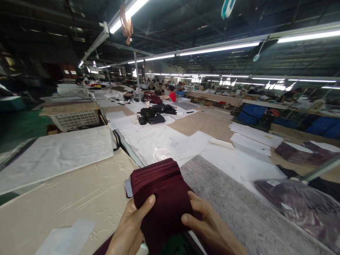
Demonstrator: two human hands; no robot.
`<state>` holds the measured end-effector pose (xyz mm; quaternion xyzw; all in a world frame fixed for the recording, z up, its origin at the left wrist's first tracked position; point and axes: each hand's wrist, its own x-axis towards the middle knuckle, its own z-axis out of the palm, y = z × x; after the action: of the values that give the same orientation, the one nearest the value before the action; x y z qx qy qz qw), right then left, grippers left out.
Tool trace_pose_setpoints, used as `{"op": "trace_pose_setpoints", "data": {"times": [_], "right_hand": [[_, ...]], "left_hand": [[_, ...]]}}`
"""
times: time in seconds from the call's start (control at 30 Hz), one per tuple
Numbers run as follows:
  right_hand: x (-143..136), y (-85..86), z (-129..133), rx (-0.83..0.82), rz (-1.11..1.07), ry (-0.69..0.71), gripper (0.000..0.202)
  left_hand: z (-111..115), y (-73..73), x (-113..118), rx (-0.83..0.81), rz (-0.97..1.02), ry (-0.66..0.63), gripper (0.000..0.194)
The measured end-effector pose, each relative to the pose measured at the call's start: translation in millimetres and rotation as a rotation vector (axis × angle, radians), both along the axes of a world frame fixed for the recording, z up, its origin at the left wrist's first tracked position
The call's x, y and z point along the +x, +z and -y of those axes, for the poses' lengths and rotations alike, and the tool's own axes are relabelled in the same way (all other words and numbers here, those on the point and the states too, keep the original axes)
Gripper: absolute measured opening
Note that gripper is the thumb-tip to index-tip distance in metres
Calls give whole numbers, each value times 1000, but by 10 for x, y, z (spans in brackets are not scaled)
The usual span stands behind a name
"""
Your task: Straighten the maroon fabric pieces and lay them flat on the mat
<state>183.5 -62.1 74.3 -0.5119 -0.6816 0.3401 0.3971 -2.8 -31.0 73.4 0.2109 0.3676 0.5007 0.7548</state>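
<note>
A thick stack of dark maroon fabric pieces with layered folds (162,205) is held up in front of the person, above the near edge of a long table spread with white paper (186,150). The left hand (131,221) has its grip closed on the stack's left side, thumb pressed on the upper face, its other fingers mostly hidden. The right hand (205,219) has its grip closed on the right side, thumb against the face and fingers bent at the edge. A pale blue-grey tag (128,187) sticks out at the stack's left.

Just beyond the stack stands a round white fan (162,154). To the right lies a mottled grey sheet (228,202), with a clear plastic bag of maroon material (297,212) past it. Farther along are brown paper sheets (202,124) and a pile of black folded cloth (154,115). At left, a shiny cream sheet (66,202) covers another surface. 1 person in red (172,96) is in the distance.
</note>
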Motion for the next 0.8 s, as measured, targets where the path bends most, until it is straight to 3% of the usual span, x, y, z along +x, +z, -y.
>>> {"op": "trace_pose_setpoints", "data": {"times": [0.07, 0.17, 0.27, 0.43, 0.57, 0.8], "right_hand": [[7, -60, -15, 120, 111, -154, 24], [-12, -117, -31, 429, 301, -381, 13], [-77, -122, -31, 580, 318, -423, 7], [-146, -98, -53, 274, 138, -290, 18], [-126, -84, -80, 47, 131, -284, 29], [-93, -87, -88, -47, 72, -220, 27]], "left_hand": [[14, -11, 6, 14, -10, 9, 43], [24, -39, 23, 16, 4, -7, 43], [20, -60, 37, 23, 18, -55, 38], [42, -45, 57, 14, 91, -113, 29], [73, -37, 52, -2, 115, -109, 28], [76, -58, 29, 30, 108, -126, 22]]}}
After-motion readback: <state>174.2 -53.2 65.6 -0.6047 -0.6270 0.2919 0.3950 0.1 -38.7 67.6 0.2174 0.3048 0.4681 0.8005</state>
